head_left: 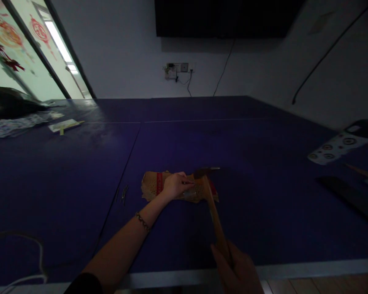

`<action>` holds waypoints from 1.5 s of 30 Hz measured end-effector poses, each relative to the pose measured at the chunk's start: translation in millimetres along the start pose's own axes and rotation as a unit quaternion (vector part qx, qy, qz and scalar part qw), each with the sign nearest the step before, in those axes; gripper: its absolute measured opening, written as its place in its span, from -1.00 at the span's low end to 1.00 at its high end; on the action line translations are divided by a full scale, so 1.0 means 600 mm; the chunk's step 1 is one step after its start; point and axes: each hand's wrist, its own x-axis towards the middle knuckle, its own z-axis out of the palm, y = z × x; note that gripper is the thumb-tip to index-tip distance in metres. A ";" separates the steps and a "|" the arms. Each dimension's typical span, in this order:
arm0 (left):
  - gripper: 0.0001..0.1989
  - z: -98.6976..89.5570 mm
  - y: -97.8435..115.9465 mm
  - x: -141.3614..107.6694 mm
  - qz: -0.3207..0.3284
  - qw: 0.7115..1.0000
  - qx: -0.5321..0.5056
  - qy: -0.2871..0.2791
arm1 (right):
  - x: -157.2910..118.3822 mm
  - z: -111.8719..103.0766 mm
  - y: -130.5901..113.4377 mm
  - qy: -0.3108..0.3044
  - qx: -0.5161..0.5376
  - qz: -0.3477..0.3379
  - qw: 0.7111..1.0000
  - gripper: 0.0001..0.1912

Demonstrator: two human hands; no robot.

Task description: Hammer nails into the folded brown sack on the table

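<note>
Holding hammer [215, 216], red label [159, 183] illegible

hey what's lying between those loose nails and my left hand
From the nails to your left hand, the head view shows bare purple tabletop, then the end of the brown sheet with its red band.

- pale wall [116, 53] beyond the bench's [178, 143] far edge; black screen [227, 18] high on it; sockets [181, 67] below
- bright glass panels [27, 45] past the far left corner; dim light elsewhere
- tiled floor [322, 285] by the near right corner
</note>
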 end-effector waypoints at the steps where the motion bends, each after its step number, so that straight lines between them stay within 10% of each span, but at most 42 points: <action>1: -0.79 0.000 0.001 0.000 -0.001 1.000 0.001 -0.002 | -0.001 0.001 -0.001 0.007 0.006 -0.008 1.000 -0.69; 20: -0.72 -0.001 -0.003 0.007 -0.041 0.999 0.030 -0.020 | -0.003 0.012 -0.006 0.009 0.019 -0.026 0.999 -0.71; 35: -0.22 -0.035 -0.014 -0.001 0.013 0.996 -0.046 -0.069 | 0.056 0.013 0.030 -0.078 0.370 0.062 0.924 -0.55; 41: -0.27 -0.105 0.009 -0.023 0.023 0.999 0.019 -0.033 | 0.057 0.016 0.027 -0.088 0.384 0.058 0.917 -0.56; 45: -0.75 -0.178 0.015 -0.080 -0.076 0.992 0.091 0.044 | 0.055 0.016 0.031 -0.089 0.394 0.058 0.913 -0.57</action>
